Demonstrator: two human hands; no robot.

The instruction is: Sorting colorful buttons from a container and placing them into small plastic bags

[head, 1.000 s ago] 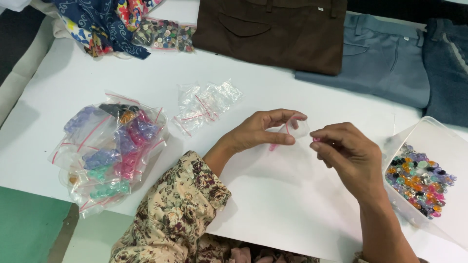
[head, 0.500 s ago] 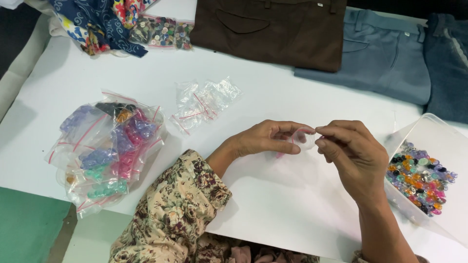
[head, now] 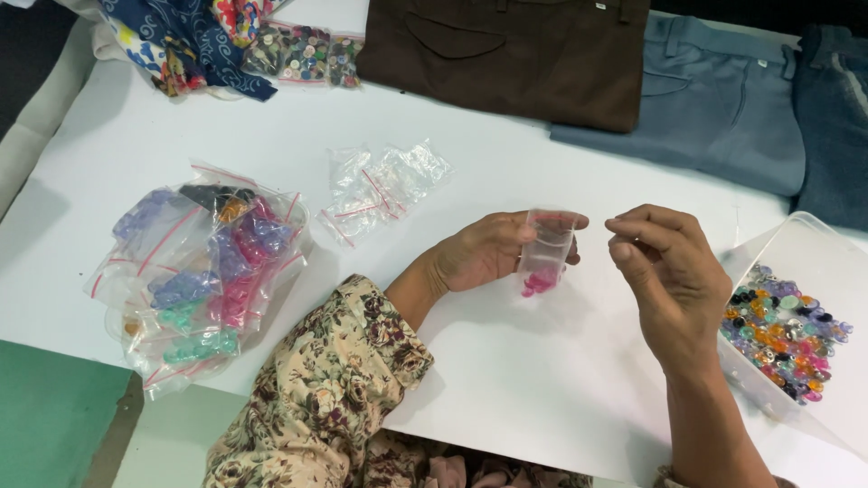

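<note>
You're at a tailoring or garment workshop table (head: 506,380): folded trousers (head: 515,54) lie along its far edge, with bagged buttons (head: 203,271) (sorted by colour) and patterned fabric (head: 194,41).

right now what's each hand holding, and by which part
The left hand holds a small clear bag with pink pieces by its top edge. The right hand has pinched fingertips; what they hold cannot be told.
</note>
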